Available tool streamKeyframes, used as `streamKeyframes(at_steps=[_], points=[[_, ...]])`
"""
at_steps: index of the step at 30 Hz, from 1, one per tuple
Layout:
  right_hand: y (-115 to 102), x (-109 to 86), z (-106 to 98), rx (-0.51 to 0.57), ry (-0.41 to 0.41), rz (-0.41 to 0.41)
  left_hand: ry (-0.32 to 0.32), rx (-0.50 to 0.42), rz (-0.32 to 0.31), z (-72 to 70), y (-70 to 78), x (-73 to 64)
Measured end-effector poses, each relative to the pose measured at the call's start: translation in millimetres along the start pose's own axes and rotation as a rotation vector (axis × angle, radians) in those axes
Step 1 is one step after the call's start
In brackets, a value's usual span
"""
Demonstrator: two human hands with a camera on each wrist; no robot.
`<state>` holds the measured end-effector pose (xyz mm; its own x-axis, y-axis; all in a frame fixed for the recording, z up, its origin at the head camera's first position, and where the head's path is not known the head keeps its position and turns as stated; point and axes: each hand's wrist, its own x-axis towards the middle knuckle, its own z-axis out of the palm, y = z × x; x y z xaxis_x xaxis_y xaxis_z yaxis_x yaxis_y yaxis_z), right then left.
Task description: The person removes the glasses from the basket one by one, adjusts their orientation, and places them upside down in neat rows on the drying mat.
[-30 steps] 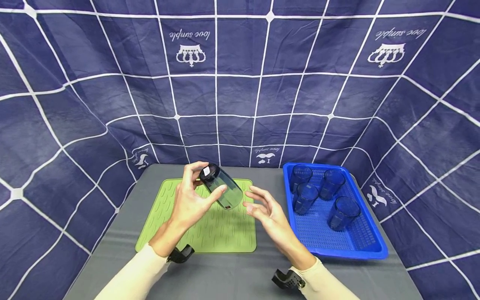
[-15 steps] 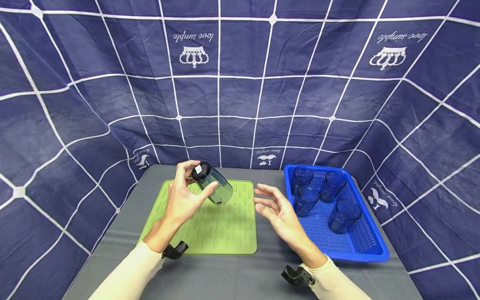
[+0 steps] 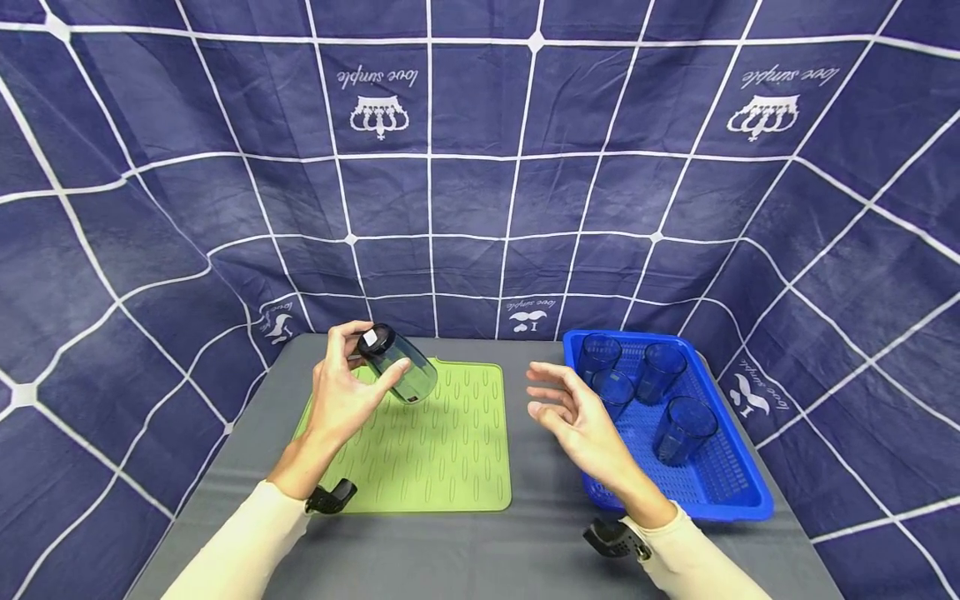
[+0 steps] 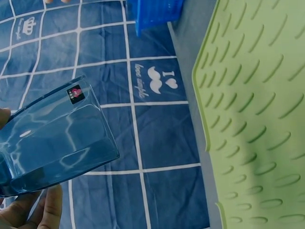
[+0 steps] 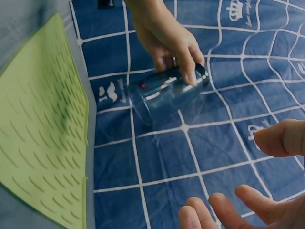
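Note:
My left hand (image 3: 337,400) grips a tinted drinking glass (image 3: 414,382) between thumb and fingers, above the far left part of a green drying mat (image 3: 450,467). The glass is tilted, its dark base with a white sticker up and left, its open rim down and right. A small dark and red label (image 4: 75,94) shows near the rim in the left wrist view. My right hand (image 3: 581,421) hangs in the air between mat and basket, fingers loosely bent, holding nothing. In the right wrist view, the left hand (image 5: 167,40) wraps the glass from above.
At the right stands a blue plastic basket (image 3: 720,508) with several upright blue-looking glasses, one of them (image 3: 684,432) near its right side. A grey cloth (image 3: 480,558) covers the table. Blue gridded cloth (image 3: 480,196) hangs behind and at both sides.
My left hand has carried the tilted glass to the left over the mat. My right hand has moved away from the glass to the right, towards the basket.

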<state>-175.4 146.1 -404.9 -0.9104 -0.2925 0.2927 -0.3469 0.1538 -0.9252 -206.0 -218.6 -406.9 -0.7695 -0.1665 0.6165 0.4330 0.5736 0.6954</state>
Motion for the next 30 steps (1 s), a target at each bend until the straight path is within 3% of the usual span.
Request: streamKeyframes(at_steps=[23, 27, 28, 30], points=[[3, 2.5, -27, -0.111, 0.021, -0.074, 0.017, 0.081, -0.095, -4.9, -30.5, 3.6], [22, 5.6, -36, -0.101, 0.024, -0.158, 0.021, 0.084, -0.112, -5.1, -33.5, 4.8], [52, 10.4, -42, -0.075, 0.021, -0.201, 0.021, 0.085, -0.113, -5.2, -34.0, 5.1], [60, 11.6, -46, -0.076, 0.027, -0.23, 0.019, 0.085, -0.117, -5.3, -35.1, 5.8]])
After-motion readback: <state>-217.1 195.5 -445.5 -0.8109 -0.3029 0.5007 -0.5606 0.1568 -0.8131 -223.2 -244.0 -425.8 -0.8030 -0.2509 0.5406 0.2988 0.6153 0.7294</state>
